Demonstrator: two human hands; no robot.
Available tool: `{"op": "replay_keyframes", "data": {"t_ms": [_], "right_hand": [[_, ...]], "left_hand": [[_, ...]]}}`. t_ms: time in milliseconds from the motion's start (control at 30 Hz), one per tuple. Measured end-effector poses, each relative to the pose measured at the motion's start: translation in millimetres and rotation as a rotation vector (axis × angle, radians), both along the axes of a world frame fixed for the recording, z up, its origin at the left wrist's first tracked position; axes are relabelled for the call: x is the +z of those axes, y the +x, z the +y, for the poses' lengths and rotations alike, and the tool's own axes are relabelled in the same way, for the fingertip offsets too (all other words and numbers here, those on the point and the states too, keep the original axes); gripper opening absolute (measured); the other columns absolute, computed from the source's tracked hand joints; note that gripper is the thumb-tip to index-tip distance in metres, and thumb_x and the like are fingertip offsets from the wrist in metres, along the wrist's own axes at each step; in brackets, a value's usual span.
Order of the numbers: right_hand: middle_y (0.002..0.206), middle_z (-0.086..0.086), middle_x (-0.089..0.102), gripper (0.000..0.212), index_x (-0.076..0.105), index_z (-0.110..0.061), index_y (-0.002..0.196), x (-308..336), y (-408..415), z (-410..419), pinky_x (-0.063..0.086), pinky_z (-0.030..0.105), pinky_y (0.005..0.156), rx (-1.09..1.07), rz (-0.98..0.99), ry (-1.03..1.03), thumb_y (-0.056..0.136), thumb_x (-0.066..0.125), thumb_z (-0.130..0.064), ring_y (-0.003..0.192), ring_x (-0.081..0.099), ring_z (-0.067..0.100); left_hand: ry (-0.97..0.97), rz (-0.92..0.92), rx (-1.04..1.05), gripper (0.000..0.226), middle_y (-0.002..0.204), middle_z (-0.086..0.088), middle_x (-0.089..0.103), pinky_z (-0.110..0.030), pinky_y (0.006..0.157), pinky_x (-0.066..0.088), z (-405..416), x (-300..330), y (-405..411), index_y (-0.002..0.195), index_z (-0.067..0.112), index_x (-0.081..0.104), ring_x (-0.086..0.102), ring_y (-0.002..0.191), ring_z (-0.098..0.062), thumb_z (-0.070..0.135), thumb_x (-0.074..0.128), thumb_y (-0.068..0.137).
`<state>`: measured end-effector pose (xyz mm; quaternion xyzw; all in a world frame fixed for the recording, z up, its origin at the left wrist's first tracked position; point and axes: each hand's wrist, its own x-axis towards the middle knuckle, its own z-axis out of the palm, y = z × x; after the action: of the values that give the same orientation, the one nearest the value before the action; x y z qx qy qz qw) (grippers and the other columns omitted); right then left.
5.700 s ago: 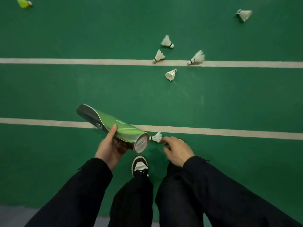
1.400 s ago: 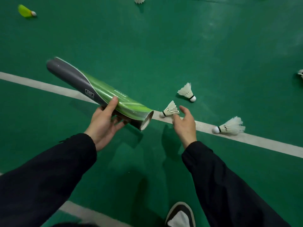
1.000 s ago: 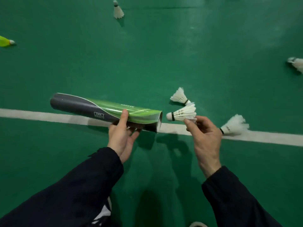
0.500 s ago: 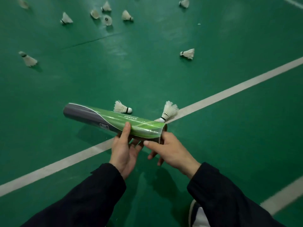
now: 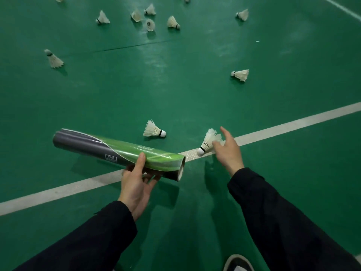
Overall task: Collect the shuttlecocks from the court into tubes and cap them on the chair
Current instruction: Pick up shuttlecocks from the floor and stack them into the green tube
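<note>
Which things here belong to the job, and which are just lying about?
Job: tube in left hand; right hand reaching shuttlecock on the line; shuttlecock beside the tube; scattered shuttlecocks.
Lying about: shoe; court line.

A glossy green court floor (image 5: 195, 85) is filling the view, reflecting pale light near the top. A white painted boundary line (image 5: 293, 126) is running diagonally across it. A dark shoe with white toe (image 5: 238, 264) is showing at the bottom edge.
</note>
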<state>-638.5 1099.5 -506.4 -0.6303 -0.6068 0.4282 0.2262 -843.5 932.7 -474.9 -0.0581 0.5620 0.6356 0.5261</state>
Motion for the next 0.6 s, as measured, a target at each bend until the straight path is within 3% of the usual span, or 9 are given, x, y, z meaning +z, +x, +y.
{"op": "replay_keyframes", "data": {"t_ms": [33,67,100,167,233,333,433,500,600], "right_hand": [[0.164,0.0,0.035,0.072,0.029,-0.023,0.16,-13.5,0.9,14.7,0.04,0.04,0.116,0.049,-0.055,-0.036,0.098,0.064,-0.018,0.14,0.047,0.019],[0.164,0.003,0.035,0.08,0.025,-0.022,0.161,-26.0,1.8,24.6,0.038,0.042,0.118,0.081,-0.071,-0.091,0.095,0.069,-0.017,0.142,0.045,0.023],[0.157,0.006,0.045,0.078,0.033,-0.017,0.157,-36.0,2.3,28.7,0.045,0.041,0.112,0.099,-0.094,-0.136,0.091,0.074,-0.017,0.133,0.053,0.025],[0.124,0.01,0.07,0.042,0.063,-0.01,0.124,-44.2,2.6,21.3,0.056,0.039,0.089,0.094,-0.087,-0.171,0.087,0.08,-0.019,0.099,0.067,0.024],[0.089,0.004,0.073,0.012,0.072,-0.01,0.091,-34.8,4.6,-6.1,0.054,0.037,0.074,-0.018,0.151,-0.111,0.087,0.08,-0.018,0.078,0.063,0.021],[0.083,0.002,0.073,0.005,0.076,-0.013,0.092,7.2,1.0,-63.1,0.057,0.031,0.073,-0.123,0.532,0.014,0.089,0.077,-0.009,0.074,0.062,0.013],[0.089,-0.005,0.076,0.012,0.077,-0.017,0.095,27.0,-19.2,-111.8,0.056,0.023,0.07,0.047,0.488,0.117,0.089,0.076,-0.007,0.077,0.066,0.005],[0.09,-0.01,0.073,0.015,0.077,-0.02,0.097,24.3,-33.9,-125.4,0.051,0.02,0.069,0.165,0.402,0.147,0.094,0.07,-0.008,0.078,0.064,0.005],[0.082,-0.008,0.072,0.033,0.076,-0.034,0.106,26.2,-40.4,-126.8,0.054,0.046,0.057,0.307,0.357,0.068,0.094,0.054,-0.014,0.06,0.056,0.014]], "left_hand": [[-0.003,-0.002,-0.008,0.049,0.127,-0.015,0.072,-0.044,0.096,0.057,-3.2,-0.6,-0.5,0.138,0.005,0.054,0.069,0.118,-0.03,0.032,0.064,0.098],[-0.004,-0.005,-0.014,0.047,0.126,-0.014,0.073,-0.045,0.097,0.057,-6.3,0.4,-0.5,0.136,0.006,0.055,0.068,0.118,-0.03,0.032,0.063,0.097],[-0.005,-0.005,-0.014,0.045,0.125,-0.014,0.073,-0.045,0.096,0.057,-8.5,1.0,-0.8,0.134,0.006,0.055,0.068,0.118,-0.03,0.031,0.063,0.098],[0.002,-0.005,0.007,0.047,0.126,-0.014,0.072,-0.044,0.092,0.059,-11.1,2.3,-2.5,0.135,0.006,0.054,0.068,0.119,-0.031,0.031,0.064,0.097],[0.001,-0.008,0.051,0.051,0.127,-0.015,0.072,-0.042,0.089,0.06,-10.9,-0.7,-6.4,0.138,0.005,0.052,0.067,0.12,-0.032,0.031,0.065,0.096],[-0.008,-0.037,0.118,0.057,0.123,-0.016,0.072,-0.039,0.085,0.06,-6.0,-3.6,-8.9,0.142,0.002,0.051,0.069,0.115,-0.031,0.034,0.066,0.096],[0.011,-0.087,0.113,0.062,0.118,-0.016,0.072,-0.035,0.074,0.063,0.1,-4.5,-3.4,0.142,0.002,0.053,0.071,0.101,-0.026,0.038,0.067,0.094],[0.029,-0.091,0.078,0.066,0.126,-0.018,0.07,-0.035,0.073,0.063,1.1,-3.4,1.3,0.143,0.002,0.055,0.071,0.1,-0.025,0.04,0.069,0.091],[0.085,-0.077,0.062,0.072,0.123,-0.015,0.072,-0.033,0.074,0.062,1.2,-3.5,-2.9,0.144,0.003,0.054,0.076,0.095,-0.022,0.042,0.072,0.086]]}}
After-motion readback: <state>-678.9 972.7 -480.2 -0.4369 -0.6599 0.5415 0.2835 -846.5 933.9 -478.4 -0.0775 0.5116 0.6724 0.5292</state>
